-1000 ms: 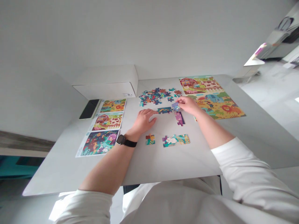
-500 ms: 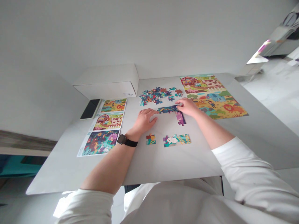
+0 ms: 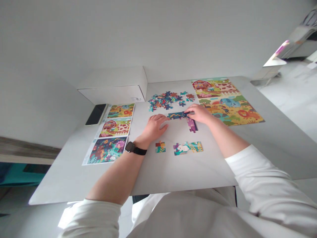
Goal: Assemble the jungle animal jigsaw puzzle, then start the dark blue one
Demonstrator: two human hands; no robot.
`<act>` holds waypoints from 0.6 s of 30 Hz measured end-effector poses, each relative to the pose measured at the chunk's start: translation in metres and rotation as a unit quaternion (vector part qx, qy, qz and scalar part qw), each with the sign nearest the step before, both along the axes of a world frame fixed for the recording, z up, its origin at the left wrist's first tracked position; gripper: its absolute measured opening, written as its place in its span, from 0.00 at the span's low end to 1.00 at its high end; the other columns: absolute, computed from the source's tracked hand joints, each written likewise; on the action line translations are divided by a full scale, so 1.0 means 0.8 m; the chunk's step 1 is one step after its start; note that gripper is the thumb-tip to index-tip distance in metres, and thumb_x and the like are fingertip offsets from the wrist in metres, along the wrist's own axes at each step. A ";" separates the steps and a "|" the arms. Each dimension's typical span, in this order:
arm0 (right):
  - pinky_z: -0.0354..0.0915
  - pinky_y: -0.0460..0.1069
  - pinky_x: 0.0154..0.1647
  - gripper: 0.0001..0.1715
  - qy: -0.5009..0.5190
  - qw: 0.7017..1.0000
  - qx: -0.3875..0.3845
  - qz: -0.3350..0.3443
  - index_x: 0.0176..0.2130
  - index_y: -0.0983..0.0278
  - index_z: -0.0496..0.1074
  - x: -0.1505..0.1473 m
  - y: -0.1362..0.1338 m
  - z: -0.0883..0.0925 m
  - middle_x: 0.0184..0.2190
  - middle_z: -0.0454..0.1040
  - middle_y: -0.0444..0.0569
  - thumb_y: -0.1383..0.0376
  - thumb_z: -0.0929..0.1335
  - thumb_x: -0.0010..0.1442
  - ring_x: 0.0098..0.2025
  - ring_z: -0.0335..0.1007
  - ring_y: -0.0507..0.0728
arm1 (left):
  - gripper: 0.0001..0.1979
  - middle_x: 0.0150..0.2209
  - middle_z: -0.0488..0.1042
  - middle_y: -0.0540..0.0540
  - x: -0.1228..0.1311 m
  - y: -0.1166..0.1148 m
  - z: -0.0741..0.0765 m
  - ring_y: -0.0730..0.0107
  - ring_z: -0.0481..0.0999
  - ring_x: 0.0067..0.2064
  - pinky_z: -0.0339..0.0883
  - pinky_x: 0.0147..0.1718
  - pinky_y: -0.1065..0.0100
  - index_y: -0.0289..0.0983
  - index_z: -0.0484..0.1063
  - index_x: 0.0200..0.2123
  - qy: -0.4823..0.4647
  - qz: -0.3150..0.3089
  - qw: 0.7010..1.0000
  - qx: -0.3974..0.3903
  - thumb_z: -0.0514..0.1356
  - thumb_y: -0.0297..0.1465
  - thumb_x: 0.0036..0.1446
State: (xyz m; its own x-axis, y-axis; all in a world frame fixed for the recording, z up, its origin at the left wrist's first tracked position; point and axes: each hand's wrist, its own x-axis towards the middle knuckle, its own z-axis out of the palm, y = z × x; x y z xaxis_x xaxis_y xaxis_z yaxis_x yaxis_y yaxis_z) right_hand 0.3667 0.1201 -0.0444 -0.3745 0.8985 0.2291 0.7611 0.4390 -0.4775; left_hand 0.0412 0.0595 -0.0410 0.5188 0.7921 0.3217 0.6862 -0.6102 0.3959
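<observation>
My left hand point(image 3: 154, 126), with a black watch on the wrist, rests on the white table point(image 3: 74, 178), fingers loosely curled, fingertips at the left end of a short dark-blue joined strip of puzzle pieces point(image 3: 176, 115). My right hand point(image 3: 199, 113) presses its fingertips on the strip's right end, where a piece meets it. A purple joined section point(image 3: 191, 125) lies just below the right hand. Nearer me lie a small orange-and-teal piece point(image 3: 160, 147) and a joined section with a white rabbit point(image 3: 187, 148).
A heap of loose pieces point(image 3: 166, 99) lies beyond the hands. A finished farm-and-animals puzzle point(image 3: 226, 100) is at the right. Three picture cards point(image 3: 112, 132) lie at the left, beside a black phone point(image 3: 96, 114) and a white box point(image 3: 114, 86).
My right hand has lowered a piece it held above the table onto the right end of the blue strip. The left hand has stayed at the strip's left end.
</observation>
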 end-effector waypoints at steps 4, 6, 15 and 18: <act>0.74 0.56 0.59 0.14 -0.005 1.000 -0.002 0.002 0.47 0.56 0.89 0.000 0.001 -0.001 0.48 0.86 0.51 0.67 0.75 0.64 0.53 0.81 0.63 | 0.19 0.63 0.80 0.40 0.005 -0.002 0.002 0.52 0.77 0.65 0.63 0.72 0.45 0.43 0.81 0.61 0.022 -0.020 1.000 -0.006 0.61 0.35 0.70; 0.74 0.56 0.59 0.14 -0.007 1.000 -0.005 -0.001 0.47 0.56 0.89 0.001 0.001 -0.001 0.49 0.86 0.51 0.68 0.75 0.63 0.52 0.81 0.63 | 0.20 0.66 0.78 0.40 0.008 -0.003 0.002 0.51 0.76 0.67 0.57 0.75 0.42 0.44 0.80 0.63 0.037 -0.028 0.999 -0.009 0.60 0.38 0.72; 0.73 0.57 0.61 0.16 -0.004 1.000 -0.013 0.012 0.48 0.55 0.89 0.008 0.003 0.001 0.50 0.86 0.50 0.69 0.75 0.63 0.52 0.81 0.62 | 0.26 0.76 0.68 0.44 0.027 -0.001 0.003 0.49 0.64 0.78 0.45 0.79 0.35 0.48 0.73 0.72 0.089 -0.066 0.993 -0.034 0.54 0.44 0.78; 0.73 0.58 0.63 0.16 -0.012 1.000 -0.017 0.014 0.49 0.54 0.89 0.009 0.004 0.001 0.49 0.86 0.50 0.69 0.75 0.65 0.53 0.81 0.63 | 0.27 0.77 0.67 0.44 0.031 -0.001 0.005 0.48 0.62 0.79 0.44 0.79 0.34 0.48 0.72 0.73 0.106 -0.071 0.991 -0.048 0.53 0.45 0.78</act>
